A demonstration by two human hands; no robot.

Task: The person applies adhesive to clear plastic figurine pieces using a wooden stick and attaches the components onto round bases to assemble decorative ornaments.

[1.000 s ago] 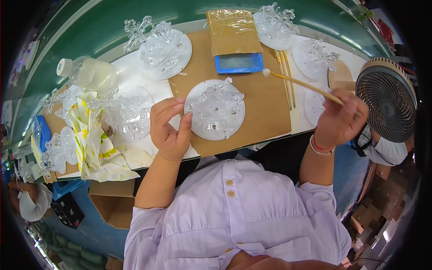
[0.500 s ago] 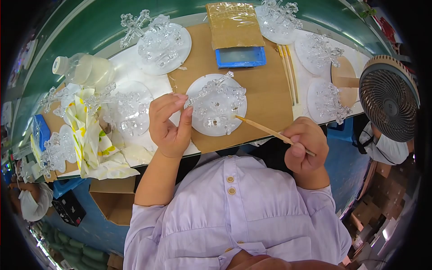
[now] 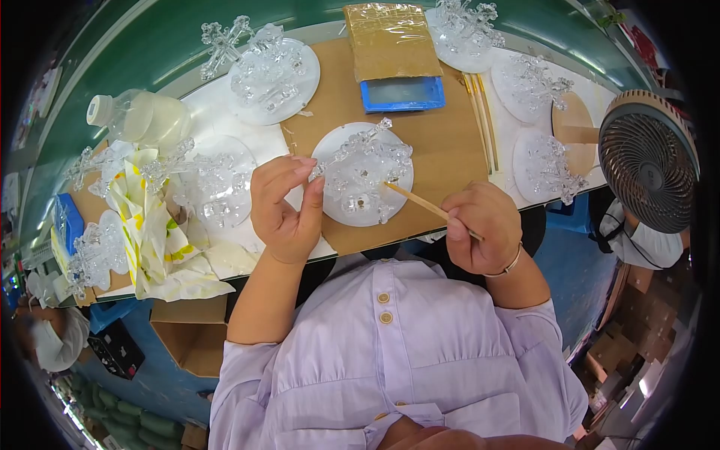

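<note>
A white round disc point(image 3: 346, 217) carrying a cluster of clear plastic branches point(image 3: 367, 169) lies on the cardboard in front of me. At its left edge my left hand point(image 3: 289, 210) pinches the end of a clear branch between thumb and fingertips, though the exact contact is hard to see. My right hand point(image 3: 484, 229) grips a thin wooden-handled brush point(image 3: 424, 202) by its rear part. The brush tip reaches over the right side of the disc, at the clear pieces; whether it touches them I cannot make out.
A blue tray point(image 3: 403, 106) partly under a cardboard flap point(image 3: 390, 45) stands at the back. More slim brushes point(image 3: 481, 124) lie right of it. Similar discs stand around, one behind left point(image 3: 304, 90). A bottle point(image 3: 146, 118), crumpled patterned cloth point(image 3: 150, 232) and fan point(image 3: 649, 165) flank the work.
My right hand has moved left and slightly up, and the brush tip has shifted a little left and up over the disc. My left hand stays nearly in place.
</note>
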